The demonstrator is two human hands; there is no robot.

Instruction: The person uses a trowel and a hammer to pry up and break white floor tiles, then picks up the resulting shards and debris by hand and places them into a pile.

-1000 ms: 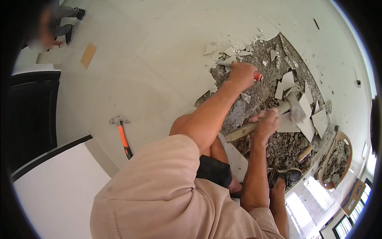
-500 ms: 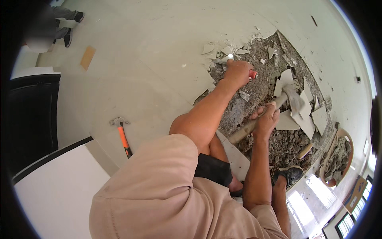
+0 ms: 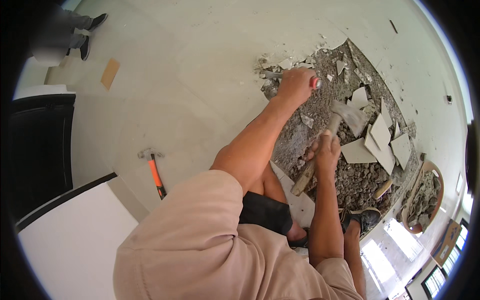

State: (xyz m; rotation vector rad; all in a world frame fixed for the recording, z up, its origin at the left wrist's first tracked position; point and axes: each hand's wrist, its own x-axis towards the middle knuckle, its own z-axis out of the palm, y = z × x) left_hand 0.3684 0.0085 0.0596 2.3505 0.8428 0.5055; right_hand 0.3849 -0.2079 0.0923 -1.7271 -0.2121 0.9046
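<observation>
My left hand [image 3: 296, 85] is closed around a chisel [image 3: 273, 75]. Its metal end points left at the broken tile edge, and its red butt sticks out on the right of my fist. In my right hand [image 3: 326, 152] is a hammer [image 3: 334, 122] with a wooden handle, gripped partway along; its grey head is blurred by motion and hangs over the rubble, apart from the chisel. Small tile chips [image 3: 286, 64] lie around the chisel's tip. Exposed rough mortar [image 3: 322, 100] spreads beneath both hands.
Large broken tile pieces [image 3: 381, 150] are heaped right of the hammer. Beyond them stands a tub of rubble [image 3: 424, 200], with a wooden-handled tool [image 3: 384, 190] nearby. An orange-handled claw hammer [image 3: 156, 172] lies on the left floor. Another person's shoes [image 3: 86, 47] show far left.
The hammer and my right hand have shifted left, nearer my left hand. My left hand and the chisel have moved slightly left and up. Tile pieces at the chisel's tip have broken or scattered.
</observation>
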